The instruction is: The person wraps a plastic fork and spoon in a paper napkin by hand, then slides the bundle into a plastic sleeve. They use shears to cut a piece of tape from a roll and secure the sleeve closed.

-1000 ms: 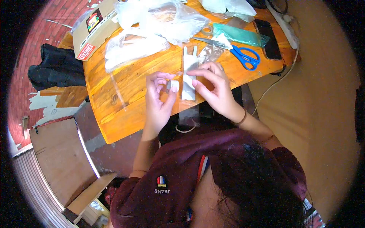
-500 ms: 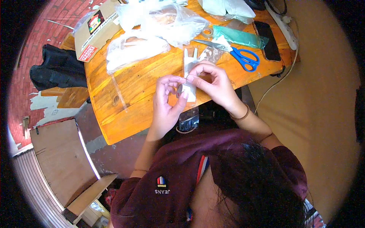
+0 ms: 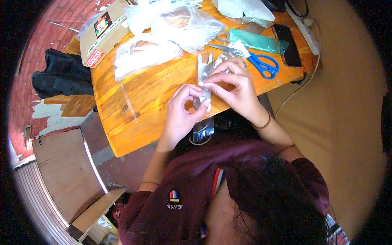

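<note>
At the table's near edge, both my hands are closed in a pinch on a narrow, greyish plastic wrapper [image 3: 202, 72]. Its far end splits into two pale tips. My left hand [image 3: 179, 112] grips the lower, whitish part between thumb and fingers. Close beside it, the thumb and forefinger of my right hand [image 3: 237, 87] pinch the wrapper's middle. The fingers hide what is inside. Beyond my right hand lie scissors [image 3: 264, 65] with blue handles, blades pointing left, and a piece of clear plastic partly covered by my fingers.
White plastic bags [image 3: 149, 55] lie along the back of the wooden table [image 3: 134, 134]. A roll of tape [image 3: 223, 36], a green plastic packet [image 3: 257, 41] and a phone [image 3: 286, 45] are at the right. A cardboard box [image 3: 104, 32] stands at the left; a power strip [image 3: 304, 28] edges the right.
Both hands have shifted slightly to the right, still pinching the wrapper. My right fingers are raised and bent more, covering more of the clear plastic behind.
</note>
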The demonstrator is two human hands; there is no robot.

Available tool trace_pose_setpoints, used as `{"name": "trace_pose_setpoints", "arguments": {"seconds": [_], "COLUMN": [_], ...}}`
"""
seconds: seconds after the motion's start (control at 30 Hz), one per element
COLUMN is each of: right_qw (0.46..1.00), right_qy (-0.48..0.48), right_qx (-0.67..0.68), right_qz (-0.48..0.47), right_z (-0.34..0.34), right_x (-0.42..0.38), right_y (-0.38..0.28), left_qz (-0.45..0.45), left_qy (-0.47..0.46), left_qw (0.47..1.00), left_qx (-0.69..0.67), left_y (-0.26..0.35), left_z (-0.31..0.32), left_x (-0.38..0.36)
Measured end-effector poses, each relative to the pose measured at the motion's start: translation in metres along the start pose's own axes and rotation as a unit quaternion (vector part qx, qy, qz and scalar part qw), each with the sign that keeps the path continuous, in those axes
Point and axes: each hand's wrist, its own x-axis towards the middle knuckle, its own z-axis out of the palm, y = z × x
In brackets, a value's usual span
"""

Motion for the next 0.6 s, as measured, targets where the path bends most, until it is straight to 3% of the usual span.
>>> {"name": "trace_pose_setpoints", "arguments": {"seconds": [0.07, 0.17, 0.47, 0.6], "right_qw": [1.000, 0.998, 0.991, 0.981], "right_qy": [0.017, 0.025, -0.007, -0.008], "right_qx": [-0.015, -0.048, -0.123, -0.195], "right_qz": [-0.007, -0.028, -0.052, -0.003], "right_z": [-0.001, -0.001, -0.004, -0.025], "right_x": [0.001, 0.000, -0.004, 0.001], "right_y": [-0.002, -0.003, -0.002, 0.006], "left_qz": [-0.082, -0.136, -0.138, -0.132], "left_qy": [0.001, -0.032, -0.062, -0.068], "left_qw": [0.993, 0.985, 0.980, 0.978], "left_qx": [-0.086, -0.105, -0.131, -0.145], "left_y": [0.009, 0.019, 0.012, 0.011], "left_z": [0.003, 0.003, 0.004, 0.000], "left_x": [-0.004, -0.001, -0.004, -0.002]}}
